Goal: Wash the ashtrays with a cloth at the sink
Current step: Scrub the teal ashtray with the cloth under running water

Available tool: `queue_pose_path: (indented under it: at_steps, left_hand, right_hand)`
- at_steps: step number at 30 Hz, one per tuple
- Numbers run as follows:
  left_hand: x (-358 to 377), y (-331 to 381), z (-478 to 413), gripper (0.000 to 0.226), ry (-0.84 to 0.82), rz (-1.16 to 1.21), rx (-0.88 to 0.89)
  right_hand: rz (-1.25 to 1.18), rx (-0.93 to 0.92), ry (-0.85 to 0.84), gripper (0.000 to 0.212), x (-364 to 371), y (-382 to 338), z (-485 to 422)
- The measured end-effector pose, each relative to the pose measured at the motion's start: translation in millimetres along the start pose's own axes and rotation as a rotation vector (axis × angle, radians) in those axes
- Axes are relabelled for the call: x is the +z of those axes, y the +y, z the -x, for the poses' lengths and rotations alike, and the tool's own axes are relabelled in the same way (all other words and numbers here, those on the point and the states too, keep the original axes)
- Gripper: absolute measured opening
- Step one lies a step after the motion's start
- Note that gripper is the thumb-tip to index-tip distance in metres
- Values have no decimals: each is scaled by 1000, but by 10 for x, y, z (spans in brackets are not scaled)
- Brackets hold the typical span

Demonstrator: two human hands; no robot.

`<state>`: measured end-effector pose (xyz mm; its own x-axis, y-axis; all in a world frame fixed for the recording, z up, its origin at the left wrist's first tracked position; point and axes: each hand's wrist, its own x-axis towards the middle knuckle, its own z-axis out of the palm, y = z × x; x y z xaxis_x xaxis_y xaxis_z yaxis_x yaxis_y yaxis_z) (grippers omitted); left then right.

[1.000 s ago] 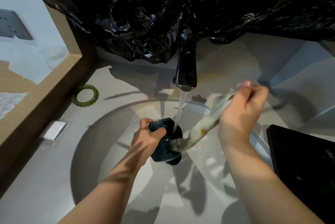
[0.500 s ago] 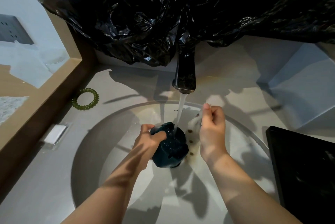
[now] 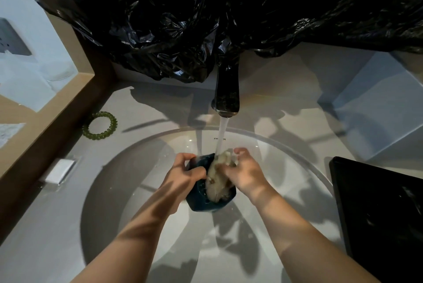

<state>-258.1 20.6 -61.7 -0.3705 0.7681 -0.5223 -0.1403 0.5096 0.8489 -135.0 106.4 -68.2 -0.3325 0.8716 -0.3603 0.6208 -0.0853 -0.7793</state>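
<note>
At the far left we see a grey socket plate on the pale wall, then a wooden frame running down beside the counter. On the counter next to the frame lie a green coiled hair tie and, nearer to us, a small white block; we find no writing on either. The round white sink fills the middle. The left hand reaches in from below, forearm angled toward the centre, its fingers curled over the left rim of a dark teal ashtray, which it grips in the middle of the basin, under the tap. A wet, stained pale cloth is bunched inside the ashtray. Crumpled black plastic sheeting hangs across the top, and from under it the dark tap sticks out, its water falling onto the cloth. Behind the stream, small lettering on the basin's far wall begins "FA"; the rest we cannot read. The right hand comes from the lower right, wrist bent, fingers curled round the cloth and pressing it into the ashtray. Further right are a pale box and a black tray at the sink's edge.
</note>
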Motion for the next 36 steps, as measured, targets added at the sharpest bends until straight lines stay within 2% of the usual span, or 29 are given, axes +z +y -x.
queue_pose_path:
  at_steps: [2,4,8,10,12,15,18,19,23,25,28,30,32,34,36]
  left_hand:
    - [5,10,9,29,2,-3,24]
    - [3,25,13,26,18,-16,37]
    - [39,14,37,37,-24,-138,47]
    - [61,13,58,31,-61,-185,38]
    - [68,-7,60,32,-58,-191,40]
    - [76,-16,68,35,7,-145,62]
    - [102,-21,81,39,169,-65,107]
    - [106,-19,77,45,210,-62,123]
    - [80,-5,70,50,253,-98,143]
    - [55,25,79,50,198,-141,128]
    - [54,52,97,49,102,-207,94]
    - [76,44,120,48,54,-227,72]
    - [98,37,127,48,46,-224,70]
    - [111,37,120,45,86,-200,81]
    - [130,33,126,40,158,-140,90]
  right_hand:
    - [-58,87,-135,21,20,62,-46]
    - [25,53,-139,13,9,78,-51]
    - [516,-217,-47,21,27,-89,-21]
    - [644,-441,-100,25,68,-190,22]
    - [728,-510,-148,29,74,-209,6]
    - [636,-306,-80,23,44,-120,-42]
    - [147,81,-67,8,49,7,11]
    - [65,167,-87,8,77,34,47]
    - [-46,386,-115,7,211,64,75]
    - [84,275,-56,8,208,43,47]
    - [402,-98,54,17,149,-19,42]
    - [466,-331,41,18,130,-108,64]
    - [530,-463,2,19,128,-131,37]
    - [571,-450,7,21,112,-86,-7]
    - [403,-231,45,7,76,-26,-23]
